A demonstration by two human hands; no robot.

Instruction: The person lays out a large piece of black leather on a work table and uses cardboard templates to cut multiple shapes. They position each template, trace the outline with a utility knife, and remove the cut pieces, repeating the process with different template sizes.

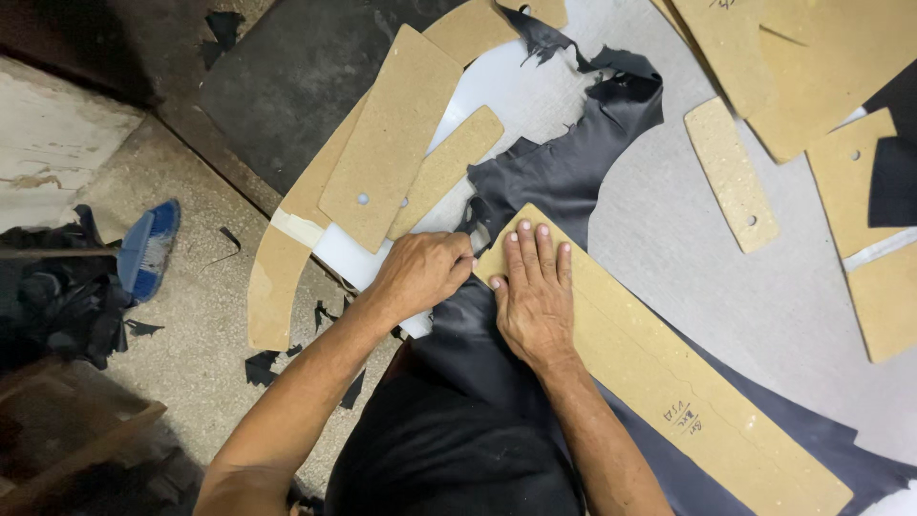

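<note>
Right hand (535, 296) is pressing flat, fingers spread, on the long template (659, 363) lying over dark leather (564, 172) on the tabletop (764, 287), left hand (420, 272) fisted at its end, apparently cutting, most of the outline remaining

I see a pale grey work table (764, 287) carrying everything, its edge running diagonally just beyond my left hand (420, 272). Dark leather (564, 172) lies flat on it, reaching up past my right hand's (535, 301) fingertips. A long tan cardboard template (669, 373) rests on the leather under that hand. Beyond the left hand, more cardboard patterns (392, 139) overlap at the table edge. Off to the right-hand side, a small rounded cardboard strip (731, 172) sits on bare table, near larger stacked templates (802, 67)
</note>
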